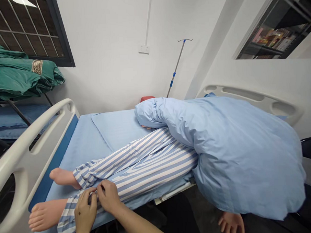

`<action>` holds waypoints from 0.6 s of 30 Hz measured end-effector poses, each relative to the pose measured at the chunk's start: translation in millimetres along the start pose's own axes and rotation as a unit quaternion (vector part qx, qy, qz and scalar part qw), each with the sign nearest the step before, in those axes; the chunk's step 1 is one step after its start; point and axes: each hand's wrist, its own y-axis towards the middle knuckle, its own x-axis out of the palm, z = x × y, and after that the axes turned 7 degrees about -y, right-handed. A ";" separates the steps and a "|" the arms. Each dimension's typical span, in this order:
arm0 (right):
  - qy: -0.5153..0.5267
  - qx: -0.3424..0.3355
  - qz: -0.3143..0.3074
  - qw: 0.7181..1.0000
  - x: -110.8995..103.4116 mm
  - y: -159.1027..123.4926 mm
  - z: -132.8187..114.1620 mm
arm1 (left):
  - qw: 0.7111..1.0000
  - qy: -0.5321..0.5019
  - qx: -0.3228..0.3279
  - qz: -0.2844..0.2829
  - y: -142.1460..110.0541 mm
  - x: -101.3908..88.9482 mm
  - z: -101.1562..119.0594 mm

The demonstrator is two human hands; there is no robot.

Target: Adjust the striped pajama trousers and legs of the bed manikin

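Pinching striped trousers [147, 168] on the dummy's near leg [66, 221]: left hand [85, 215] and right hand [108, 195], just beside each other, each clamped on the cloth. Risk: a hard tug could bunch the fabric at the bare foot [45, 214] beside the white bed rail [15, 160].

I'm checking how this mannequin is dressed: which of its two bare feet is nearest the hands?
The foot nearer the camera, whose striped trouser leg the left hand and right hand are touching; the other foot lies farther away, beyond the hands.
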 end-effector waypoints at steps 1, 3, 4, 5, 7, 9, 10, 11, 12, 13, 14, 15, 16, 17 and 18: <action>0.021 0.019 -0.005 1.000 -2.1 0.6 0.1 | 0.999 -0.022 -0.040 0.010 5.8 0.2 6.0; 0.051 0.050 -0.017 0.997 -9.5 3.0 -2.1 | 0.994 -0.044 -0.097 0.016 15.1 3.8 13.4; 0.053 0.059 -0.019 0.997 -14.0 4.8 -4.3 | 0.994 -0.031 -0.107 0.011 18.0 6.7 14.5; 0.044 0.060 -0.018 0.997 -18.6 6.7 -6.9 | 0.994 -0.006 -0.105 0.004 19.8 9.7 14.3; -0.001 0.037 -0.011 0.999 -26.3 10.8 -12.4 | 0.994 0.054 -0.089 -0.015 20.5 14.7 10.8; -0.051 -0.005 -0.006 0.999 -29.3 14.8 -16.1 | 0.993 0.077 -0.087 -0.023 19.5 16.9 5.7; -0.068 -0.022 -0.004 0.997 -28.7 16.4 -16.5 | 0.993 0.073 -0.088 -0.026 19.0 16.8 3.2; -0.079 -0.029 -0.002 0.996 -26.8 17.7 -15.7 | 0.993 0.067 -0.089 -0.032 18.7 16.0 1.2; -0.086 -0.027 -0.002 0.996 -23.7 18.6 -13.8 | 0.993 0.060 -0.088 -0.039 18.8 14.9 -0.4; -0.092 -0.020 -0.002 0.996 -20.0 19.0 -11.1 | 0.994 0.054 -0.086 -0.047 19.3 13.6 -1.4; -0.097 -0.010 -0.004 0.995 -16.0 19.2 -7.8 | 0.994 0.047 -0.085 -0.056 20.5 12.3 -1.9; -0.100 0.001 -0.004 0.995 -12.1 19.1 -4.3 | 0.993 0.038 -0.088 -0.068 22.5 11.3 -2.0; -0.101 0.009 -0.004 0.995 -8.6 18.9 -1.0 | 0.992 0.028 -0.092 -0.078 25.5 10.6 -1.7; -0.098 0.014 -0.002 0.995 -5.7 18.9 1.9 | 0.992 0.020 -0.095 -0.084 29.6 10.4 -1.1; -0.093 0.017 0.001 0.996 -3.6 19.1 4.1 | 0.992 0.015 -0.095 -0.086 35.0 10.7 -0.4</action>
